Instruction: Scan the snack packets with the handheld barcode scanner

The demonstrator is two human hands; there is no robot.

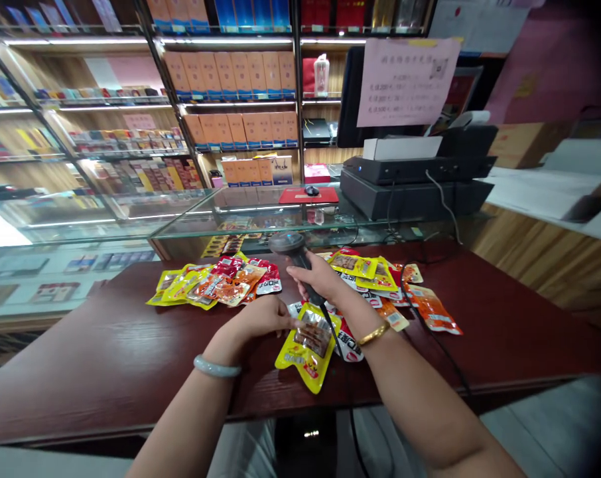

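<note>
So the yellow packet (308,358) is at the near side of the dark wooden table (131,352), brown strips visible inside, can't tell if it's flat or a bit lifted. Left hand (270,313) comes in at the packet's upper left corner, wrist bent, back of the hand up, fingers bunched together and touching it. Can't tell if that's an actual pinch or just a press.

Right hand (318,275) is just beyond the packet, fingers wrapped snugly around the handle of a black scanner (288,244), thumb along the side, forearm slanting in from the packet's right. The scanner's head sits up past the packet, and its cable (336,338) hangs over the packet's right side.

There are 2 piles of snack bags: 1 left pile (221,282) beyond and left of the packet, 1 right pile (380,279) beyond and right. Way past the packet: a mouse (311,190) and a monitor (350,99).
</note>
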